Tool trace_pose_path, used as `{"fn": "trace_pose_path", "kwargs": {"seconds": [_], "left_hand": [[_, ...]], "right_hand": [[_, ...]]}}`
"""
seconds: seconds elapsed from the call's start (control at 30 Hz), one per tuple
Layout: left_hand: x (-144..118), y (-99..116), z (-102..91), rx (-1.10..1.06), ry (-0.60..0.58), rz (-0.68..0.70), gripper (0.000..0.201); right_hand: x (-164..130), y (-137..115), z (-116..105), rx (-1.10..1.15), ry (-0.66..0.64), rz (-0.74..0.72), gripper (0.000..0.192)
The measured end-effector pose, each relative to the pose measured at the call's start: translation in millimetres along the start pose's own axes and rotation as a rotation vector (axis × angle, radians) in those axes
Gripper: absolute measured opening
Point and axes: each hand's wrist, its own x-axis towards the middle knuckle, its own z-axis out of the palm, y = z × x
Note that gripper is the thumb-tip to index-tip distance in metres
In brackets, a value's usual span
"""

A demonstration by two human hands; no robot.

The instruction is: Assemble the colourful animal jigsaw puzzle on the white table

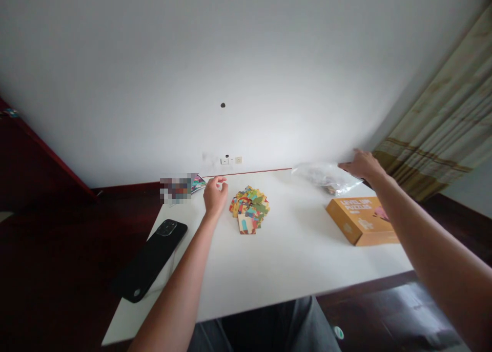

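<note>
A heap of colourful jigsaw puzzle pieces [250,208] lies in the middle of the white table [277,260]. Just left of it, my left hand [216,194] hovers with loosely bent fingers, a gap showing at the thumb and nothing visible in them. My right hand [365,165] reaches to the far right corner, its fingers apart, beside a clear plastic bag [323,178] with something inside. Whether the right hand touches the bag I cannot tell. In front of the bag stands an orange puzzle box [357,221], partly covered by my right forearm.
A black phone-shaped object [154,262] lies along the table's left edge. Behind it is a printed picture [198,183], partly blurred out. The wall [261,85] with sockets [231,161] rises behind the table, and a curtain [442,116] hangs at the right.
</note>
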Motion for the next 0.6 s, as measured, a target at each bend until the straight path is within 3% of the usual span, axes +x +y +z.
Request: {"fn": "trace_pose_path", "kwargs": {"seconds": [0.07, 0.1, 0.27, 0.37, 0.43, 0.6], "left_hand": [[-0.7, 0.1, 0.1, 0.024, -0.024, 0.042, 0.019], [-1.2, -0.2, 0.1, 0.04, -0.036, 0.068, 0.019], [-3.3, -4.6, -6.5, 0.351, -0.016, 0.187, 0.025], [-0.9, -8.0, -13.2, 0.596, 0.002, 0.122, 0.038], [3.3, -10.6, -16.0, 0.73, -0.002, 0.034, 0.05], [19.1, -22.6, -20.2, 0.849, -0.124, -0.205, 0.063]], "right_hand": [[-5.8, -18.6, 14.5, -0.174, 0.031, 0.022, 0.031], [-10.3, -30.9, 26.9, -0.174, -0.025, -0.025, 0.028], [-43.9, -77.8, 124.2, 0.034, -0.16, -0.117, 0.027], [-66.6, -71.4, 176.4, 0.094, -0.187, -0.052, 0.028], [-79.5, -57.4, 196.4, 0.093, -0.177, -0.037, 0.03], [-93.3, -28.8, 205.9, 0.097, -0.138, -0.052, 0.03]]}}
